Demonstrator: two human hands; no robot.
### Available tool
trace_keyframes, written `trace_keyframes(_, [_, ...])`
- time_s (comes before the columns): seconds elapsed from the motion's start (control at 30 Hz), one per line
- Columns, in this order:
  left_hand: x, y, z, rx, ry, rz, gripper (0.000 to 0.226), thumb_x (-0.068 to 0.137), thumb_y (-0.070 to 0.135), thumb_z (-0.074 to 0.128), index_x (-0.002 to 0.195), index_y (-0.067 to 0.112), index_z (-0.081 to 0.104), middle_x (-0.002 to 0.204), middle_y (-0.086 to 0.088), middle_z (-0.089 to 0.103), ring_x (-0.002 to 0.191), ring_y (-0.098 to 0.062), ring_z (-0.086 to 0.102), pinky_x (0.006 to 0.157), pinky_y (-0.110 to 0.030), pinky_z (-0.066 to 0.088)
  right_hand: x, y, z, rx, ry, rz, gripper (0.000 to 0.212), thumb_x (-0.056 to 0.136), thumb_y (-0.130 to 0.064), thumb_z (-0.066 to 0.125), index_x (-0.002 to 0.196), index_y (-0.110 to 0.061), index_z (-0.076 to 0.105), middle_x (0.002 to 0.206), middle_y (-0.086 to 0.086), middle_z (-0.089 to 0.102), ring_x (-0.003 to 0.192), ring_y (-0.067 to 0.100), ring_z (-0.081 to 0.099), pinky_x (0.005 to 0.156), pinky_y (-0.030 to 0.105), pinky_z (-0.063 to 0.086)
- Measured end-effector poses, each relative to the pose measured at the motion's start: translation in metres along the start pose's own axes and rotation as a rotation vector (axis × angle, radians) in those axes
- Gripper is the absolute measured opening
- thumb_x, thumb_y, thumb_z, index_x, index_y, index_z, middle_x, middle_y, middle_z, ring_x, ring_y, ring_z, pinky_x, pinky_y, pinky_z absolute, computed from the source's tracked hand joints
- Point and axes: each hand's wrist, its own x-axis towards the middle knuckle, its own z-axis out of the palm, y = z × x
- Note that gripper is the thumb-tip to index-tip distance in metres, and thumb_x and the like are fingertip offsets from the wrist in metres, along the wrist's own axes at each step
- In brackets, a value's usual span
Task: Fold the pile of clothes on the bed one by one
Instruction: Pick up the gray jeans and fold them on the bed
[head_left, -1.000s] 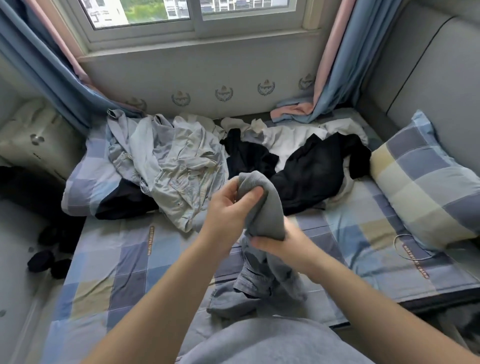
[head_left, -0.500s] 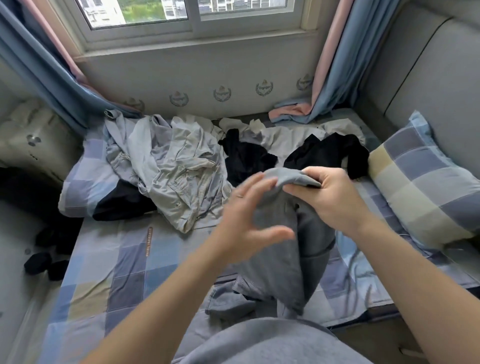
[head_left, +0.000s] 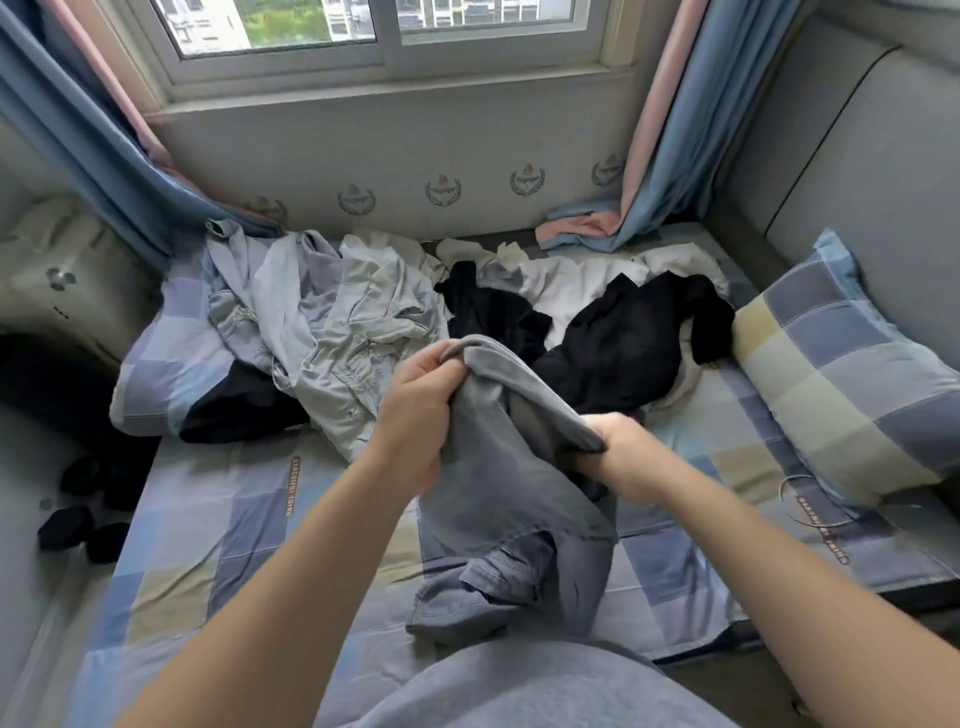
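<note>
Here, two hands hold grey trousers (head_left: 493, 499) above the checked bed sheet (head_left: 208, 525).
The left hand (head_left: 421, 415) curls its fingers round the fabric's top edge; the right hand (head_left: 628, 452), at 3 o'clock of it, clenches the same edge. The lower part lies crumpled on the sheet. The pile of clothes (head_left: 343, 312) lies at 12 o'clock, a pillow (head_left: 841, 374) at 3 o'clock.

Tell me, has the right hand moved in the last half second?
Yes. The right hand, gripping the trousers, has pulled back toward the person, off the black garment.
</note>
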Motion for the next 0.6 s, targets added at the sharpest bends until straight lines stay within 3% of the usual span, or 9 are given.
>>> trace_keyframes(0.1, [0.005, 0.006, -0.015, -0.097, 0.103, -0.052, 0.03, 0.103, 0.004, 0.043, 0.091, 0.008, 0.07, 0.076, -0.008, 0.07, 0.068, -0.018, 0.066, 0.062, -0.026, 0.056, 0.005, 0.037, 0.021, -0.046, 0.028, 0.121, 0.012, 0.09, -0.017, 0.066, 0.08, -0.015, 0.06, 0.074, -0.008, 0.064, 0.074, 0.009, 0.053, 0.075, 0.042, 0.051])
trace_keyframes(0.17, [0.013, 0.004, -0.035, -0.065, 0.217, -0.072, 0.03, 0.104, 0.009, 0.045, 0.089, 0.01, 0.071, 0.078, -0.009, 0.07, 0.07, -0.02, 0.067, 0.064, -0.029, 0.057, 0.005, 0.045, 0.02, -0.024, 0.054, 0.133, 0.028, 0.095, -0.021, 0.065, 0.071, -0.012, 0.051, 0.066, -0.007, 0.052, 0.066, 0.009, 0.044, 0.066, 0.047, 0.044])
trace_keyframes(0.23, [0.026, -0.007, -0.06, 0.156, 0.364, -0.055, 0.02, 0.101, 0.017, 0.052, 0.091, 0.015, 0.069, 0.088, -0.009, 0.068, 0.082, -0.023, 0.063, 0.074, -0.035, 0.052, 0.001, 0.033, 0.008, 0.022, 0.107, 0.076, 0.035, 0.096, -0.016, 0.065, 0.067, -0.01, 0.049, 0.062, -0.007, 0.044, 0.062, 0.007, 0.038, 0.061, 0.038, 0.033])
trace_keyframes(0.3, [0.03, -0.017, -0.074, 0.478, 0.419, -0.007, 0.017, 0.094, 0.02, 0.059, 0.109, 0.023, 0.064, 0.117, -0.004, 0.065, 0.106, -0.019, 0.06, 0.092, -0.035, 0.048, -0.007, 0.007, -0.01, 0.152, 0.152, 0.004, 0.026, 0.096, -0.014, 0.066, 0.074, -0.005, 0.058, 0.065, -0.005, 0.049, 0.066, 0.007, 0.043, 0.063, 0.034, 0.035])
trace_keyframes(0.37, [0.027, -0.027, -0.075, 0.716, 0.226, 0.089, 0.051, 0.081, 0.035, 0.066, 0.131, 0.032, 0.054, 0.142, 0.002, 0.051, 0.133, -0.014, 0.046, 0.113, -0.036, 0.036, -0.015, -0.024, -0.027, 0.292, 0.171, -0.068, 0.016, 0.098, -0.014, 0.064, 0.083, -0.008, 0.064, 0.071, -0.002, 0.059, 0.071, 0.009, 0.051, 0.065, 0.029, 0.041])
trace_keyframes(0.43, [0.015, -0.034, -0.054, 0.777, -0.131, 0.162, 0.068, 0.076, 0.051, 0.069, 0.139, 0.037, 0.05, 0.151, 0.011, 0.042, 0.143, -0.006, 0.034, 0.119, -0.032, 0.025, -0.019, -0.056, -0.039, 0.319, 0.128, -0.136, 0.012, 0.099, -0.015, 0.061, 0.088, -0.012, 0.065, 0.075, -0.002, 0.063, 0.072, 0.01, 0.055, 0.065, 0.023, 0.044])
trace_keyframes(0.5, [0.003, -0.045, -0.027, 0.706, -0.384, 0.148, 0.06, 0.081, 0.051, 0.07, 0.137, 0.036, 0.054, 0.147, 0.015, 0.049, 0.139, -0.002, 0.041, 0.117, -0.029, 0.03, -0.021, -0.085, -0.043, 0.292, 0.048, -0.205, 0.014, 0.1, -0.014, 0.059, 0.088, -0.014, 0.067, 0.076, 0.001, 0.064, 0.071, 0.012, 0.056, 0.064, 0.024, 0.044])
trace_keyframes(0.6, [-0.001, -0.057, -0.002, 0.493, -0.404, 0.106, 0.036, 0.087, 0.035, 0.067, 0.117, 0.016, 0.067, 0.117, 0.004, 0.069, 0.112, -0.011, 0.062, 0.101, -0.044, 0.049, -0.022, -0.105, -0.048, 0.288, 0.042, -0.246, 0.019, 0.1, -0.016, 0.06, 0.084, -0.016, 0.071, 0.075, 0.006, 0.066, 0.072, 0.011, 0.056, 0.064, 0.024, 0.046])
